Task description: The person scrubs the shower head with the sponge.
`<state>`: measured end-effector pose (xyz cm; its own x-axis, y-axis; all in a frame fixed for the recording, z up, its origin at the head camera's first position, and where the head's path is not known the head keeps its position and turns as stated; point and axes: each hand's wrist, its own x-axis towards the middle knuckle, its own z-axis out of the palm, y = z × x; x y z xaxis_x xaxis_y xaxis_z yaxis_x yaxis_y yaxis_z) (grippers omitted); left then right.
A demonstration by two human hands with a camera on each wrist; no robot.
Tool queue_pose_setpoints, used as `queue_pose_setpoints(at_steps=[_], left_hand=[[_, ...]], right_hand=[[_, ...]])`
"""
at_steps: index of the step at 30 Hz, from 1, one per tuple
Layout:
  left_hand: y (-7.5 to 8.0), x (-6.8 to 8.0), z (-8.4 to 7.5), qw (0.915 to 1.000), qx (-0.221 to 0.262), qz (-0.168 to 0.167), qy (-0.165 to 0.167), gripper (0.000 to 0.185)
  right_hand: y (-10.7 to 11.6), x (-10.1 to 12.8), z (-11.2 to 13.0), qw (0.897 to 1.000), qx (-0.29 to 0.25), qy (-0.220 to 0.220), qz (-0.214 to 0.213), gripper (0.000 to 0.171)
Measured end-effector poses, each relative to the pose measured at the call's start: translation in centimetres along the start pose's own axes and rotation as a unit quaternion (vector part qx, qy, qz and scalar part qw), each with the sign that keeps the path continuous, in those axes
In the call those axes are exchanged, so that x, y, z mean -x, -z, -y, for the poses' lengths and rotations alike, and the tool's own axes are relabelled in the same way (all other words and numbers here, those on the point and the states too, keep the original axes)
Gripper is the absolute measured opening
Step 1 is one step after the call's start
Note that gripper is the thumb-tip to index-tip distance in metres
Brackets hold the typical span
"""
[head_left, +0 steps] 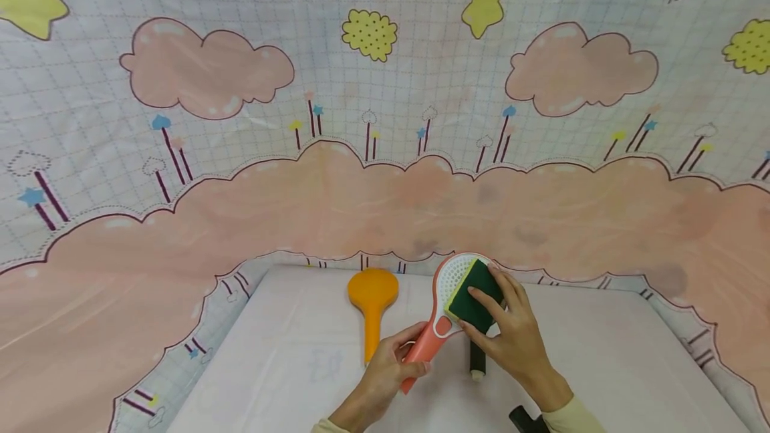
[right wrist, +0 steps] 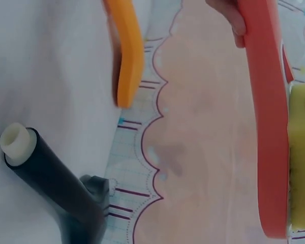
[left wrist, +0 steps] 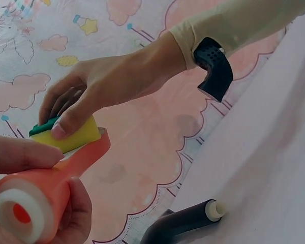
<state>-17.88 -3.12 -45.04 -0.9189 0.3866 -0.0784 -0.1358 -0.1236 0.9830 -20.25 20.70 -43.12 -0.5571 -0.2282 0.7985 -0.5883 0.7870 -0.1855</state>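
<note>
My left hand (head_left: pixel 385 379) grips the handle of a coral shower head (head_left: pixel 424 345), its white, dotted spray face turned up. Fingers and thumb wrap the handle near its hollow white end, seen close in the left wrist view. With my right hand (head_left: pixel 522 343) I hold a sponge (head_left: pixel 478 299), dark green on its outer side and yellow underneath. The yellow side (right wrist: pixel 302 152) lies against the spray face. In the left wrist view the right thumb is along the sponge's yellow edge (left wrist: pixel 76 137), the fingers over the green side.
An orange shower head (head_left: pixel 373 289) lies on the white table (head_left: pixel 271 353), left of my hands. A black shower head (right wrist: pixel 56 178) lies behind the held one, its handle end toward me. Cloud-patterned cloth (head_left: pixel 385 212) rises behind the table. A black strap-like piece (left wrist: pixel 213 68) is at the right wrist.
</note>
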Motion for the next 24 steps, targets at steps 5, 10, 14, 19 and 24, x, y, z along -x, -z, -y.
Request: queue_pose_setpoints(at_steps=[5, 10, 14, 19, 24], left_hand=[[0.06, -0.16, -0.02, 1.0, 0.003, 0.001, 0.001, 0.065], [0.02, -0.13, 0.15, 0.9999, 0.009, 0.006, 0.006, 0.064], [0.14, -0.04, 0.4, 0.9999, 0.011, 0.009, 0.0, 0.063], [0.21, 0.06, 0.66, 0.9998, 0.015, 0.009, 0.007, 0.063], [0.07, 0.11, 0.77, 0.9998, 0.018, 0.012, -0.002, 0.064]], right_hand=[[-0.31, 0.0, 0.42, 1.0, 0.0, 0.012, -0.004, 0.059], [-0.45, 0.22, 0.44, 1.0, 0.003, 0.014, -0.002, 0.059], [-0.52, 0.2, 0.22, 1.0, 0.006, 0.008, -0.002, 0.059], [-0.62, 0.02, -0.08, 1.0, 0.008, 0.007, -0.003, 0.061], [-0.67, -0.29, -0.27, 1.0, 0.006, -0.002, -0.015, 0.063]])
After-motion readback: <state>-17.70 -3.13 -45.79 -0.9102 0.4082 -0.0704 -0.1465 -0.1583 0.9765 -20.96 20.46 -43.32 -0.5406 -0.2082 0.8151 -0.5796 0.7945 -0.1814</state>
